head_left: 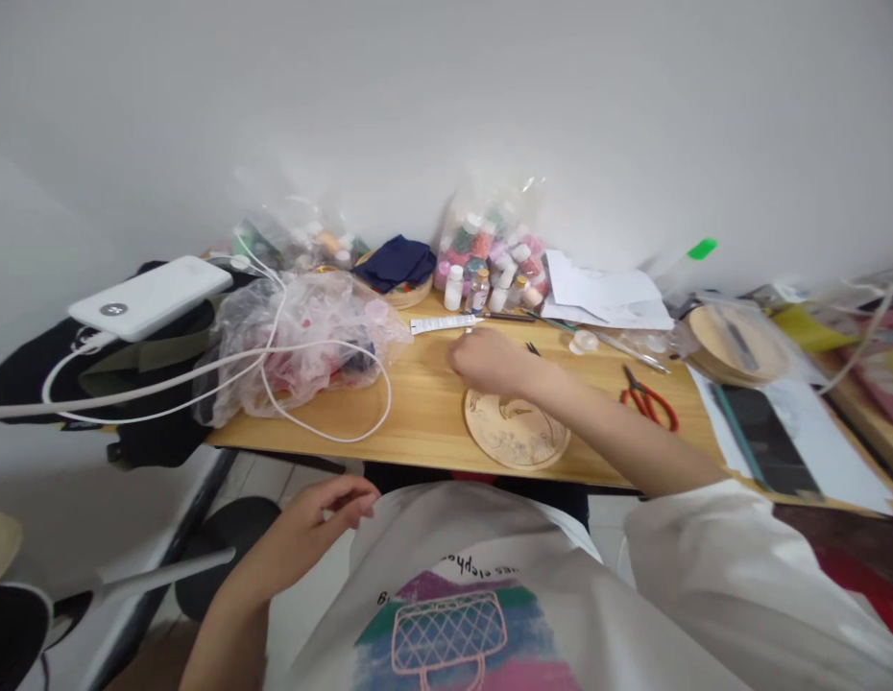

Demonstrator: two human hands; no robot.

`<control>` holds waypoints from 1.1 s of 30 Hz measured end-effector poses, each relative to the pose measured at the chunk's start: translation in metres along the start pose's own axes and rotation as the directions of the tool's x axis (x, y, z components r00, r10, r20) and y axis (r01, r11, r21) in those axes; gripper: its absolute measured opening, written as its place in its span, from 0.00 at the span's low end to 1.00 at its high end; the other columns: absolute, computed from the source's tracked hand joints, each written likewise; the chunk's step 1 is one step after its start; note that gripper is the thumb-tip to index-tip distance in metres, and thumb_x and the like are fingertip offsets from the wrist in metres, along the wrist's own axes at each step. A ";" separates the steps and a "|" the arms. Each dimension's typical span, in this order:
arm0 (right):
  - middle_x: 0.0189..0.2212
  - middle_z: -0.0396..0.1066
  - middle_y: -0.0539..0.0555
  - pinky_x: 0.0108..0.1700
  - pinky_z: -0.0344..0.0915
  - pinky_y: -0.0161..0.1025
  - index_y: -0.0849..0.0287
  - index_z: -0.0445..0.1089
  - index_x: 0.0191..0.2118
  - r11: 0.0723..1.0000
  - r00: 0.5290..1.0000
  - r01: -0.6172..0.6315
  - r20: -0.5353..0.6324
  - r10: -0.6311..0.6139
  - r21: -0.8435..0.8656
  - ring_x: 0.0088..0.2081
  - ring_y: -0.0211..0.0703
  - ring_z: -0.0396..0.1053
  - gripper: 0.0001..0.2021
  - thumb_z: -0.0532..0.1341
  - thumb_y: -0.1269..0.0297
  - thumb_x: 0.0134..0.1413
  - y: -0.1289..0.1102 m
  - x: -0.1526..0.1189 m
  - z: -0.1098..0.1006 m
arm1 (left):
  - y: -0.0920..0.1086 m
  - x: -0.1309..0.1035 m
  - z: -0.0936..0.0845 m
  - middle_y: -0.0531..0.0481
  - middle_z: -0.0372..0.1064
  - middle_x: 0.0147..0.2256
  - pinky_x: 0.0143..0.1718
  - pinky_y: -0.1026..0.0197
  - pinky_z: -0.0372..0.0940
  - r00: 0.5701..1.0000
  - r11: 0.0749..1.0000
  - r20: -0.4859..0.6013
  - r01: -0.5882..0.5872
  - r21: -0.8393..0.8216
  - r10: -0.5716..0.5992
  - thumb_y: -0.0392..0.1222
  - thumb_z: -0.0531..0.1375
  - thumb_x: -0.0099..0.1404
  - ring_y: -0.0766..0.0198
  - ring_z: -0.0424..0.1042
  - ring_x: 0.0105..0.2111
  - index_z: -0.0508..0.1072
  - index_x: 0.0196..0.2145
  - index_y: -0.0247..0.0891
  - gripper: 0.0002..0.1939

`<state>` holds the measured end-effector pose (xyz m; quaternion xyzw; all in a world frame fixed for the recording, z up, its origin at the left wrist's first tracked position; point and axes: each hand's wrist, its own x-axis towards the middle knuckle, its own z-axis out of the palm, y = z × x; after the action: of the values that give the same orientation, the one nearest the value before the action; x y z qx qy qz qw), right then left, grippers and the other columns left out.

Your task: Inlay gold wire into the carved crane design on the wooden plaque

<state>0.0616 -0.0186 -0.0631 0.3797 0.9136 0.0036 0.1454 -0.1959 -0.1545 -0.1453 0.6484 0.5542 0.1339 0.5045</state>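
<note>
My right hand (494, 360) reaches across the table, its fingers closed and turned down, just in front of a white tube (443, 324) with print on it. Whatever those fingers may hold is hidden behind the hand. Under my right wrist lies a round wooden disc (517, 432) with a line pattern on its face, partly covered by the arm. Dark tips of a tool (533, 349) show just beyond the wrist. Off the table's front edge, by my shirt, my left hand (327, 513) hangs with fingers loosely bent and apart, nothing visible in it.
Left stand a white power bank (151, 296) with looping cables and a crumpled plastic bag (302, 336). Small bottles (479, 290) and a bag of colored jars (490, 240) line the wall. Red-handled pliers (649, 398), papers (597, 288) and a phone-like dark slab (767, 437) lie right.
</note>
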 end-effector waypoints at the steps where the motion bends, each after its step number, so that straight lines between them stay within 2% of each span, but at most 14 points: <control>1: 0.39 0.76 0.61 0.40 0.61 0.40 0.64 0.74 0.37 1.000 1.000 0.017 -0.009 -0.017 0.017 0.41 0.47 0.73 0.11 0.54 0.76 0.59 -0.006 -0.011 -0.002 | 0.014 0.001 0.002 0.49 0.73 0.30 0.30 0.64 0.65 0.997 0.992 -0.003 -0.075 -0.099 0.075 0.58 0.53 0.64 0.62 0.71 0.29 0.74 0.32 0.40 0.20; 3: 0.38 0.76 0.57 0.39 0.61 0.39 0.62 0.73 0.39 0.987 0.989 0.131 -0.079 -0.124 0.088 0.39 0.43 0.72 0.09 0.55 0.72 0.61 -0.020 -0.033 -0.003 | 0.035 0.011 0.010 0.51 0.69 0.23 0.27 0.65 0.62 0.979 0.942 -0.076 -0.201 -0.269 0.187 0.64 0.52 0.65 0.65 0.66 0.24 0.72 0.28 0.38 0.25; 4: 0.37 0.75 0.55 0.37 0.60 0.39 0.61 0.73 0.38 0.980 0.983 0.151 -0.127 -0.135 0.128 0.37 0.42 0.71 0.08 0.55 0.71 0.61 -0.027 -0.043 -0.002 | 0.044 0.018 0.015 0.52 0.66 0.21 0.25 0.65 0.61 0.967 0.912 -0.117 -0.253 -0.323 0.227 0.66 0.51 0.64 0.67 0.64 0.22 0.71 0.26 0.38 0.28; 7: 0.32 0.74 0.53 0.32 0.56 0.39 0.61 0.72 0.35 0.959 0.978 0.171 -0.157 -0.137 0.227 0.32 0.41 0.69 0.08 0.56 0.70 0.60 -0.045 -0.065 0.008 | 0.061 0.042 0.032 0.55 0.59 0.18 0.23 0.65 0.56 0.931 0.871 -0.221 -0.353 -0.342 0.291 0.70 0.50 0.63 0.69 0.58 0.20 0.67 0.22 0.38 0.32; 9: 0.30 0.73 0.52 0.31 0.55 0.39 0.62 0.72 0.35 0.940 0.978 0.163 -0.173 -0.114 0.299 0.30 0.40 0.67 0.08 0.56 0.70 0.60 -0.050 -0.075 0.020 | 0.068 0.052 0.041 0.56 0.55 0.17 0.22 0.65 0.54 0.924 0.884 -0.235 -0.362 -0.294 0.300 0.68 0.50 0.64 0.70 0.55 0.19 0.63 0.19 0.38 0.31; 12: 0.28 0.72 0.51 0.31 0.55 0.38 0.61 0.70 0.34 0.889 0.969 0.161 -0.240 -0.060 0.430 0.28 0.39 0.66 0.06 0.56 0.69 0.59 -0.050 -0.086 0.037 | 0.075 0.060 0.050 0.57 0.51 0.16 0.20 0.65 0.51 0.946 0.927 -0.203 -0.298 -0.229 0.254 0.62 0.51 0.66 0.71 0.53 0.18 0.60 0.17 0.38 0.29; 16: 0.26 0.73 0.51 0.30 0.56 0.37 0.61 0.70 0.34 0.806 0.944 0.104 -0.313 0.104 0.582 0.28 0.38 0.67 0.04 0.58 0.70 0.57 -0.047 -0.099 0.058 | 0.083 0.065 0.058 0.57 0.52 0.15 0.19 0.65 0.50 0.948 0.949 -0.226 -0.265 -0.170 0.224 0.53 0.52 0.67 0.70 0.53 0.17 0.61 0.16 0.39 0.24; 19: 0.28 0.74 0.51 0.33 0.60 0.35 0.61 0.71 0.35 0.729 0.873 0.132 -0.427 0.236 0.672 0.29 0.37 0.69 0.06 0.57 0.71 0.60 -0.045 -0.108 0.071 | 0.088 0.069 0.061 0.57 0.53 0.15 0.19 0.65 0.51 0.935 0.953 -0.277 -0.268 -0.144 0.221 0.49 0.52 0.67 0.70 0.54 0.17 0.60 0.16 0.39 0.23; 23: 0.28 0.75 0.51 0.34 0.64 0.34 0.60 0.72 0.37 0.648 0.716 0.177 -0.549 0.431 0.741 0.30 0.37 0.70 0.07 0.57 0.69 0.63 -0.042 -0.117 0.083 | 0.096 0.076 0.065 0.56 0.57 0.16 0.21 0.65 0.54 0.917 0.949 -0.328 -0.283 -0.138 0.226 0.47 0.52 0.67 0.69 0.57 0.18 0.61 0.17 0.40 0.21; 25: 0.28 0.74 0.52 0.33 0.65 0.34 0.61 0.73 0.37 0.618 0.663 0.181 -0.559 0.497 0.765 0.30 0.36 0.70 0.06 0.57 0.70 0.63 -0.039 -0.120 0.086 | 0.102 0.081 0.067 0.56 0.59 0.17 0.21 0.65 0.55 0.929 0.949 -0.312 -0.264 -0.174 0.201 0.47 0.53 0.67 0.69 0.58 0.18 0.63 0.18 0.40 0.21; 26: 0.28 0.74 0.52 0.33 0.66 0.34 0.61 0.73 0.37 0.610 0.653 0.184 -0.560 0.510 0.771 0.30 0.36 0.70 0.06 0.58 0.70 0.63 -0.037 -0.121 0.087 | 0.106 0.084 0.068 0.56 0.60 0.17 0.21 0.66 0.56 0.940 0.946 -0.285 -0.251 -0.203 0.189 0.47 0.53 0.66 0.69 0.58 0.18 0.65 0.18 0.40 0.20; 29: 0.27 0.74 0.51 0.33 0.66 0.34 0.60 0.73 0.37 0.615 0.652 0.176 -0.559 0.512 0.769 0.29 0.36 0.70 0.07 0.57 0.70 0.63 -0.031 -0.122 0.088 | 0.118 0.095 0.071 0.55 0.62 0.17 0.21 0.66 0.58 0.974 0.929 -0.144 -0.213 -0.303 0.176 0.49 0.54 0.65 0.69 0.60 0.19 0.69 0.20 0.40 0.18; 33: 0.27 0.74 0.52 0.33 0.67 0.35 0.61 0.72 0.36 0.626 0.639 0.179 -0.574 0.512 0.759 0.29 0.37 0.70 0.07 0.57 0.70 0.63 -0.021 -0.119 0.088 | 0.133 0.108 0.074 0.55 0.62 0.17 0.21 0.66 0.57 0.992 0.919 0.032 -0.103 -0.380 0.124 0.50 0.56 0.62 0.70 0.60 0.18 0.69 0.20 0.39 0.17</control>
<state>0.1502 -0.1256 -0.1183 0.4591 0.7549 -0.2089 -0.4193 -0.0265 -0.0829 -0.1138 0.5735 0.4655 0.2490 0.6264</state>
